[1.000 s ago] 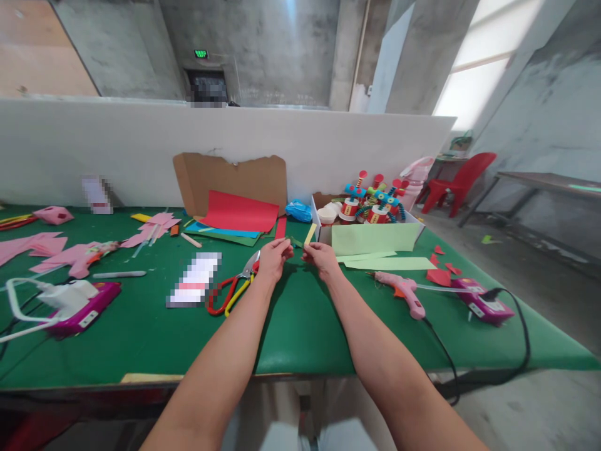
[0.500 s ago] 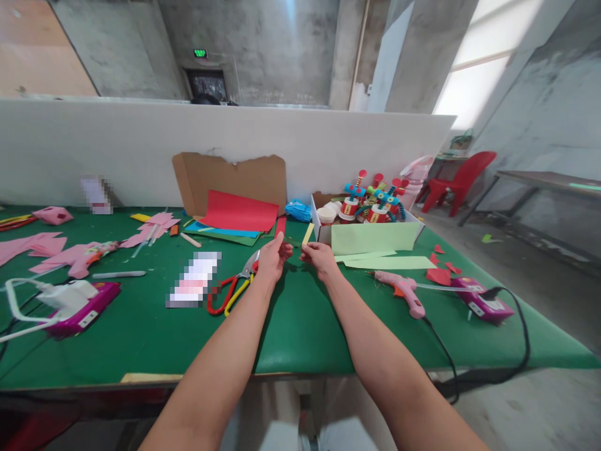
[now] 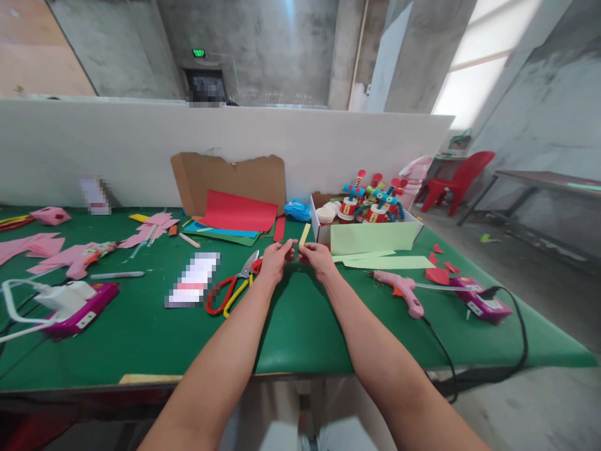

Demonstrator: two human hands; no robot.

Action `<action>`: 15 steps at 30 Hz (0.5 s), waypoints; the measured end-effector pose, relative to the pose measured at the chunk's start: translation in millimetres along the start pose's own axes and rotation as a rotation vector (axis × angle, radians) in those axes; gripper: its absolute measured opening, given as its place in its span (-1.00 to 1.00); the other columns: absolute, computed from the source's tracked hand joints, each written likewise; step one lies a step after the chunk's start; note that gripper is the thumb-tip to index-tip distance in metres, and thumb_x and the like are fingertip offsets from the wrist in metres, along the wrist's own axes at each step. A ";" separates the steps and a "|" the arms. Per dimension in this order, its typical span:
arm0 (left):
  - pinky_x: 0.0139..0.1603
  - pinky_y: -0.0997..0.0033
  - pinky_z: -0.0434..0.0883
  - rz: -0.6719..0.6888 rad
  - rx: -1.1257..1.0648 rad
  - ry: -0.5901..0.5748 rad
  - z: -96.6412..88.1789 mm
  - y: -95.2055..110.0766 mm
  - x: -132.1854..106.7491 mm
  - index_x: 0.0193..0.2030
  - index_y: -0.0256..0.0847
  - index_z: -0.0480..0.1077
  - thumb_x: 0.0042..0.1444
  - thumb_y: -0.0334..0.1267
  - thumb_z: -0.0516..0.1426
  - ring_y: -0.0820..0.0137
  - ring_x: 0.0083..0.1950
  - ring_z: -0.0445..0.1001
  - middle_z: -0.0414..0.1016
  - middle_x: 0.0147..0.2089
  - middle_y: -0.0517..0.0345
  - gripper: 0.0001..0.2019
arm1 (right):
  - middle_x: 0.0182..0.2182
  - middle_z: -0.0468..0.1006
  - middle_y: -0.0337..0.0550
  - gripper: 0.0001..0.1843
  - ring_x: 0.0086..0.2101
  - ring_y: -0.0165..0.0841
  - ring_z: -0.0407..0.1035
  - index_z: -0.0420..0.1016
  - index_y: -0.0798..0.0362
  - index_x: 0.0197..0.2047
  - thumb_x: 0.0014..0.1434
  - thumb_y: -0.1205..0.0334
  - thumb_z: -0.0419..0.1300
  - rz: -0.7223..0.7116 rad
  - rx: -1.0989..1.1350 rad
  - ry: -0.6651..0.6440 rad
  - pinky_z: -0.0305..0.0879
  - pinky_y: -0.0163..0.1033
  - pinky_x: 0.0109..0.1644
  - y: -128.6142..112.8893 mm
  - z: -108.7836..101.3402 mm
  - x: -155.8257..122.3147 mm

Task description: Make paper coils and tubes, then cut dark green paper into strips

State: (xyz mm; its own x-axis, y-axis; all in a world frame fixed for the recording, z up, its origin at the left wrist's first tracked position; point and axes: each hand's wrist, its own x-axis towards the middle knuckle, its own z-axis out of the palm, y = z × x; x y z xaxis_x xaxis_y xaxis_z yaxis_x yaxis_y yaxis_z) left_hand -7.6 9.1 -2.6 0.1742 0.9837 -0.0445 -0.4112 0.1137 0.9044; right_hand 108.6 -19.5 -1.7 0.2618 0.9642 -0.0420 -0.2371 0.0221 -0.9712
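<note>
Yellow strip [image 3: 305, 234] pinched by right hand [image 3: 318, 259]; grip of left hand [image 3: 276, 258] cannot be told. Figures [image 3: 376, 215] with unreadable labels held in white box [image 3: 323, 235], 1 o'clock.

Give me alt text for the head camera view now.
A left hand and right hand nearly meet above a green table, the right holding a yellow strip. Scissors and coloured paper lie to the left; a box of colourful figures and a pink glue gun sit to the right.
</note>
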 end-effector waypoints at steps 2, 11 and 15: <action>-0.51 0.52 0.25 0.045 0.006 0.041 -0.6 -1.1 2.5 -0.41 -0.32 0.52 -0.27 -0.01 0.39 0.59 -0.59 0.26 0.33 -0.61 0.27 -0.60 | -0.71 0.39 -0.32 -0.76 -0.61 -0.47 0.33 0.46 0.10 -0.58 -0.16 0.18 0.43 -0.004 -0.015 -0.012 0.45 -0.32 -0.39 -0.1 0.2 -0.1; -0.51 0.51 0.28 0.140 -0.013 0.178 -9.9 3.3 7.9 -0.46 -0.27 0.45 -0.22 0.06 0.35 0.58 -0.60 0.27 0.33 -0.62 0.29 -0.60 | -0.70 0.39 -0.33 -0.79 -0.62 -0.48 0.34 0.43 0.09 -0.58 -0.10 0.27 0.40 0.016 0.014 0.041 0.47 -0.31 -0.38 -2.2 -2.3 1.9; -0.50 0.53 0.29 0.084 -0.020 0.149 -6.8 3.0 4.9 -0.41 -0.26 0.45 -0.28 -0.07 0.39 0.58 -0.58 0.30 0.36 -0.60 0.31 -0.64 | -0.63 0.47 -0.32 -0.81 -0.58 -0.47 0.39 0.43 0.07 -0.50 -0.08 0.29 0.40 -0.004 0.103 0.075 0.47 -0.32 -0.36 -2.9 -1.9 1.5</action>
State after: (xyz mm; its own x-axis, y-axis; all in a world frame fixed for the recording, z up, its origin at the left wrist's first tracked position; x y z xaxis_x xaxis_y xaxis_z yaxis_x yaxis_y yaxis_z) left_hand -14.1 15.1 -3.0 0.0043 0.9995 -0.0325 -0.4363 0.0312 0.8993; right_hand 111.4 -18.6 0.5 0.3310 0.9418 -0.0591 -0.3296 0.0567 -0.9424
